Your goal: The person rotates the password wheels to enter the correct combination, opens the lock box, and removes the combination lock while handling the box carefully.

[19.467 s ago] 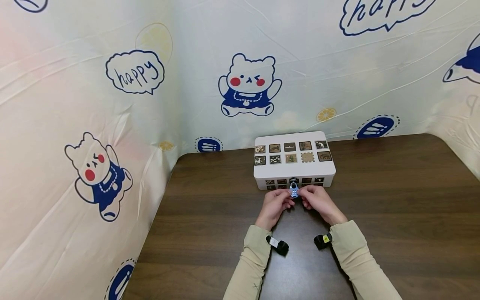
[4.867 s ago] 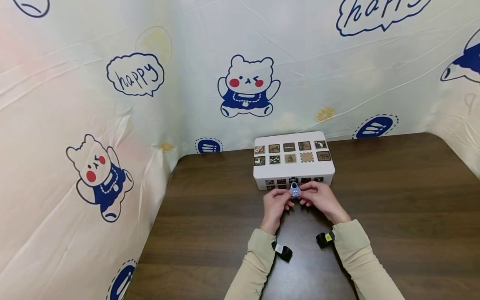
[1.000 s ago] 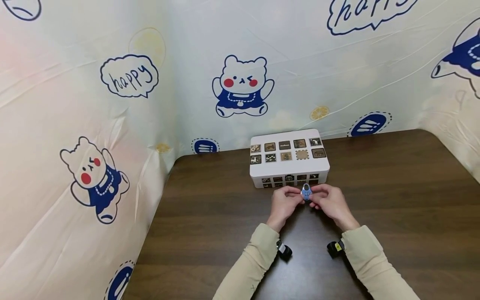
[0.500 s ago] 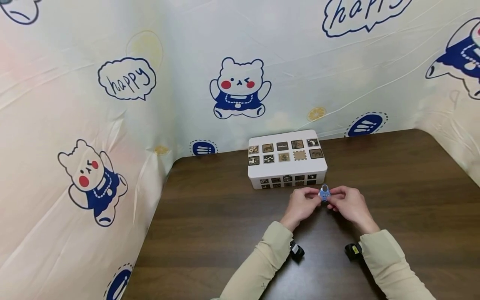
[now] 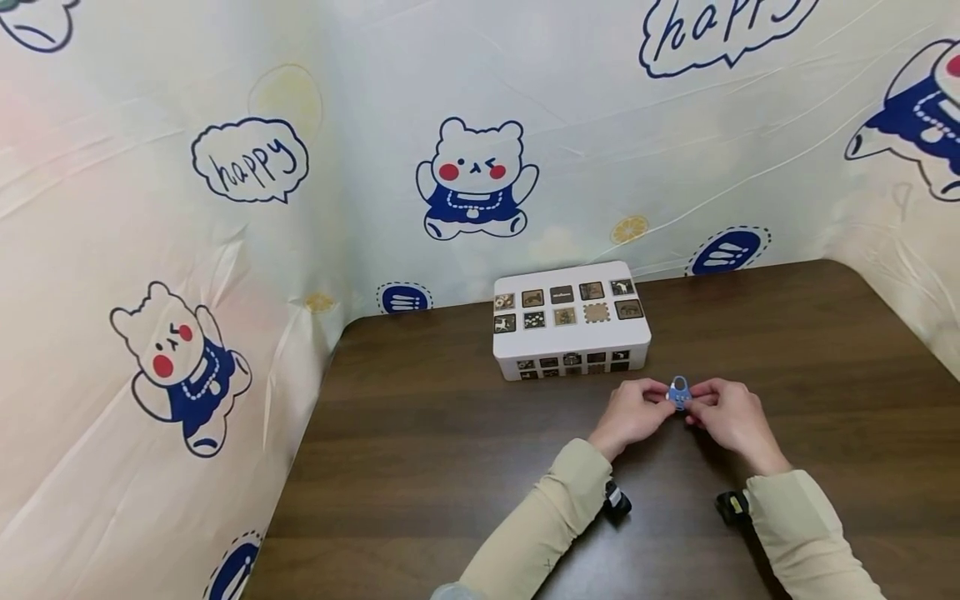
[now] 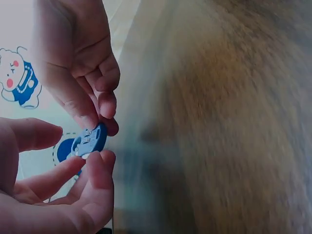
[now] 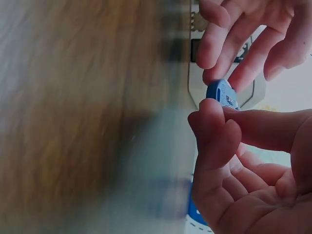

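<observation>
A small blue combination padlock (image 5: 678, 398) is held up over the table, right of the white box's front corner. My right hand (image 5: 733, 417) pinches its body between thumb and fingers, plainest in the right wrist view, where the padlock (image 7: 222, 92) tilts. On the opposite side, my left hand (image 5: 633, 412) touches the padlock with its fingertips; in the left wrist view its thumb stands apart from the padlock (image 6: 92, 140). The white box (image 5: 566, 337), printed with dark square pictures, sits shut behind the hands. Fingers partly cover the padlock.
The box stands on a dark wooden table (image 5: 405, 450), close to the back edge. A pale curtain (image 5: 360, 150) with printed bears surrounds the table at the back and sides. Black cameras hang at both wrists.
Both hands, with the padlock, have moved from the middle of the box's front, at its latch, away to the right. The box stays on the table; the head view has shifted slightly.
</observation>
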A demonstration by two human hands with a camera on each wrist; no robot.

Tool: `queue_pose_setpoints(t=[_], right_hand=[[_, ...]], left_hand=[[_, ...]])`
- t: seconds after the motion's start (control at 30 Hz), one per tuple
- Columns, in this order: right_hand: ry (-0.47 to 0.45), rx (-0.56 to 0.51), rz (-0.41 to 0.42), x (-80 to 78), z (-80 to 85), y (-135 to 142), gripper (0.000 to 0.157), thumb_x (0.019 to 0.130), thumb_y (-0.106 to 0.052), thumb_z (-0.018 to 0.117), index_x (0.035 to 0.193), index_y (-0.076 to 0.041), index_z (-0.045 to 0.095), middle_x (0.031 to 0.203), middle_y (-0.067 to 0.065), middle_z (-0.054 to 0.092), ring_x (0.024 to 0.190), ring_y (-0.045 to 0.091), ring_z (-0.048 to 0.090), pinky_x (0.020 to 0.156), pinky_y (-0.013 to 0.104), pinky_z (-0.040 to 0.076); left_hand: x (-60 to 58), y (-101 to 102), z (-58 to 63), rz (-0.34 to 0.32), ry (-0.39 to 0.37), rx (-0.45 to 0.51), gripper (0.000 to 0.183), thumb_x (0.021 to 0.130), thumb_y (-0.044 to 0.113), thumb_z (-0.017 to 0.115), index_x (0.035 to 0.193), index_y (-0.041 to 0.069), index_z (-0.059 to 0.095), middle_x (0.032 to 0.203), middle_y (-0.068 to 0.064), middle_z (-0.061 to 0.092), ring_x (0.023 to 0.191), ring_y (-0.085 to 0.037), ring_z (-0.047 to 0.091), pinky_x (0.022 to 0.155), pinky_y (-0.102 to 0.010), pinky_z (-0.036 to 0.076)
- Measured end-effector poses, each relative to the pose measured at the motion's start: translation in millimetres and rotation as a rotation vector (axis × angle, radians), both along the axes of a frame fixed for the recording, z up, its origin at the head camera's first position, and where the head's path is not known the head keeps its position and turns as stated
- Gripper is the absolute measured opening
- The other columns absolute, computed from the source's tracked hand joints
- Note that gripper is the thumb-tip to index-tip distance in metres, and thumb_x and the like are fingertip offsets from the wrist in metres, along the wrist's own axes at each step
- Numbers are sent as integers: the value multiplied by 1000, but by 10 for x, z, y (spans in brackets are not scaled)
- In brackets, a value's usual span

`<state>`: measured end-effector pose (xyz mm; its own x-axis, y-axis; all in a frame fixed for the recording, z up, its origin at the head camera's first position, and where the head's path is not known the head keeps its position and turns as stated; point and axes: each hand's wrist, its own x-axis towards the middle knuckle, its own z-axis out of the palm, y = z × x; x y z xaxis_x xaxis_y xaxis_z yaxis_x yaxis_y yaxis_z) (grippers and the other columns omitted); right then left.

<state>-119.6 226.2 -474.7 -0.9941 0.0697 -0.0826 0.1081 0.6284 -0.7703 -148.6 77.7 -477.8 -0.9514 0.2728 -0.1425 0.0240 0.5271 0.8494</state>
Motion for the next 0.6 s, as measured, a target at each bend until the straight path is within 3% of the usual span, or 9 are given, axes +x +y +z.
queue_pose_setpoints(t=[0.37,0.6], right_hand=[[37,155,-23,62,-54,110,17,81,-14,59,90,0,62,69,2,67,60,9,59,60,26,40],[69,214,-41,86,-71,160,14,77,-12,60,83,0,63,71,7,64,68,22,56,59,31,40]], left_hand=[[36,202,-73,3,-62,-27,20,75,24,67,94,16,67,77,10,65,69,2,55,64,-13,43],[34,275,-121,-24,-50,-54,20,76,26,67,93,17,67,76,10,64,72,1,55,65,-13,42]])
